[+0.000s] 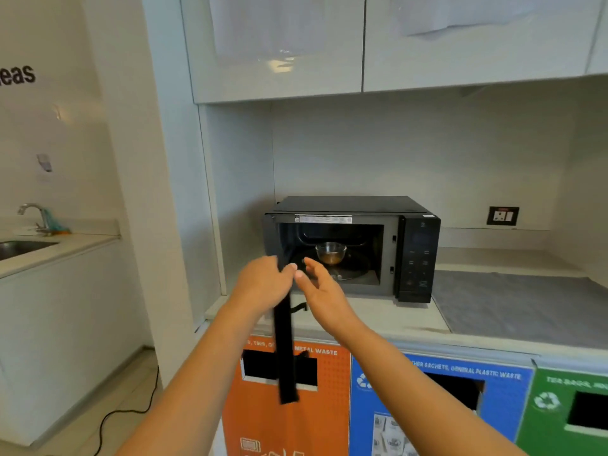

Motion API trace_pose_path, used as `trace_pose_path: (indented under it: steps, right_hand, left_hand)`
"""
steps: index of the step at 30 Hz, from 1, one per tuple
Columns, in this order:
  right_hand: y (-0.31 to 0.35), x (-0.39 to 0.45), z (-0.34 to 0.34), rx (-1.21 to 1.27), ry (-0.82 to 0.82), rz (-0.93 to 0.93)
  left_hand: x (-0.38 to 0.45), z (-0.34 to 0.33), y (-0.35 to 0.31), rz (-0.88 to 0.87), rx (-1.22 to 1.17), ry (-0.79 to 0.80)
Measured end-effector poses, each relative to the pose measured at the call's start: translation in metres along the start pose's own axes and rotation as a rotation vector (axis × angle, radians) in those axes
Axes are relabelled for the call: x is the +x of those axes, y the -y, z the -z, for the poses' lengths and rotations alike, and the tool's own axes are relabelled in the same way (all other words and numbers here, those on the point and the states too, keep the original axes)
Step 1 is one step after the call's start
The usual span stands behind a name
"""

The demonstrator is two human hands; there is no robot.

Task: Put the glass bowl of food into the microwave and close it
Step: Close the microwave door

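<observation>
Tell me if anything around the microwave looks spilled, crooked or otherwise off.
Nothing stands out. The bowl sits upright inside the microwave, no spill visible. The door is open, edge-on to the camera, with the left hand on it and the right hand beside it.

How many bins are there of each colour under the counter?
Orange bin: 1
Blue bin: 1
Green bin: 1
Total: 3 bins, below the counter that holds the microwave.
</observation>
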State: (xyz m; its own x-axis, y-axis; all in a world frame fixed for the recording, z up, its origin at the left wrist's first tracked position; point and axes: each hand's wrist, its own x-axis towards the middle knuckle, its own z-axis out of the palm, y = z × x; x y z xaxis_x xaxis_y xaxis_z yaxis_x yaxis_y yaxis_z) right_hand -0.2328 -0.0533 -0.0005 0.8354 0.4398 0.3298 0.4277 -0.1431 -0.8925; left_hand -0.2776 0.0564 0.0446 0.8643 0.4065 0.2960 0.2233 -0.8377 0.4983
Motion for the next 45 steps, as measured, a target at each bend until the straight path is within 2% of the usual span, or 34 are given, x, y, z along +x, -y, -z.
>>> trace_pose_path:
  steps: [2,4,7,10,12,15,24,32,45]
  right_hand:
    - [0.001,0.001,0.008,-0.092,-0.059,0.009]
    - [-0.005,0.007,0.023,-0.225,-0.164,-0.001]
    - [-0.020,0.018,0.053,-0.467,-0.273,-0.053]
    - [-0.034,0.036,0.088,-0.858,-0.333,-0.048]
    - [-0.039,0.050,0.108,-1.055,-0.323,-0.034]
    - [-0.051,0.074,0.131,-1.192,-0.291,-0.042]
    - [-0.091,0.144,0.188,-1.214,-0.311,-0.065]
    - [-0.114,0.198,0.212,-1.204,-0.302,-0.054]
    - [-0.139,0.237,0.232,-1.152,-0.309,-0.016]
  left_hand:
    - [-0.008,-0.010,-0.007,-0.077,-0.197,0.089]
    - [-0.013,-0.021,-0.009,-0.138,-0.261,0.149]
    - [-0.016,-0.035,-0.011,-0.157,-0.235,0.217]
    - [-0.010,-0.045,-0.018,-0.176,-0.182,0.272]
    - [-0.002,-0.051,-0.023,-0.178,-0.177,0.335]
    - [0.013,-0.065,-0.027,-0.180,-0.155,0.386]
    - [0.083,-0.119,-0.034,-0.135,-0.129,0.379]
    - [0.139,-0.156,-0.045,-0.110,-0.094,0.398]
    - [0.172,-0.188,-0.063,-0.164,-0.109,0.374]
